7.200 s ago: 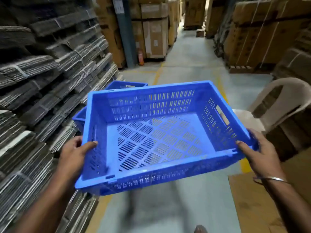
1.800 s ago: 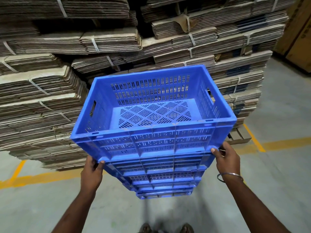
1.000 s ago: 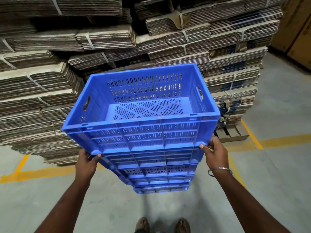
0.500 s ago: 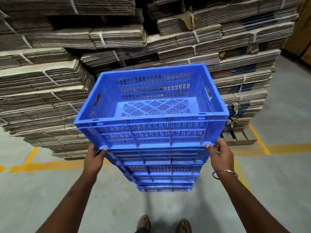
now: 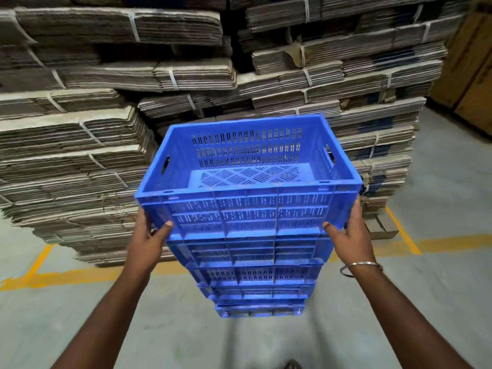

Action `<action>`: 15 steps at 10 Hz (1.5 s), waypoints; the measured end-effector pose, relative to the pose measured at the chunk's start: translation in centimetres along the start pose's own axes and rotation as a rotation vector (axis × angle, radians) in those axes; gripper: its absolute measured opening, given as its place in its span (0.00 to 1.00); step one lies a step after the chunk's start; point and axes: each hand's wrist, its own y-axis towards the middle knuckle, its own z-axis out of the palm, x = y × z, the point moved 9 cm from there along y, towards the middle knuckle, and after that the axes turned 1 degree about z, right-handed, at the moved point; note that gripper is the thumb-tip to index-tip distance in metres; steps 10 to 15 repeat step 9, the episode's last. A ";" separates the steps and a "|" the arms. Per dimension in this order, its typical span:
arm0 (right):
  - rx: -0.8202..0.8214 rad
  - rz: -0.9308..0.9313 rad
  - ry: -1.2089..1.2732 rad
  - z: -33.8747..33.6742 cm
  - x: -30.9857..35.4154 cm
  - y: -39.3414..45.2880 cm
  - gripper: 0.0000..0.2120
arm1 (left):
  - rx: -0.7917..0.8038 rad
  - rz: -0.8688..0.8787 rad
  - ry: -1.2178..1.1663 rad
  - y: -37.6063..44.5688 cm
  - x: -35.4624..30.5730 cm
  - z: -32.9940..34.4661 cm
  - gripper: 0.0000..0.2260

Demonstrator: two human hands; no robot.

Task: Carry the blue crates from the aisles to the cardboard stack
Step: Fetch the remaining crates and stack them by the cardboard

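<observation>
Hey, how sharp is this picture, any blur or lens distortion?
Head view: top crate and both hands, left and right, are fairly sharp; floor at bottom edge smears; wide-angle lens bows the cardboard stack outward.

light: dim, soft overhead | shadows: deep between bundles | focus: soft, slight blur | edges: wide-angle bowing

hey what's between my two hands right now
The top blue crate of the crate stack: left hand and right hand grip its lower corners, seen in the head view.
</observation>
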 end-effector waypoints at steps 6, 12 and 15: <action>0.091 -0.027 -0.400 2.9 5.9 -12.4 0.39 | 0.413 0.309 0.569 -6.8 -2.0 -2.0 0.37; 0.265 -0.041 -0.696 0.4 7.1 -12.0 0.37 | 0.638 0.254 0.779 -7.6 -2.6 -0.9 0.36; 0.265 -0.041 -0.696 0.4 7.1 -12.0 0.37 | 0.638 0.254 0.779 -7.6 -2.6 -0.9 0.36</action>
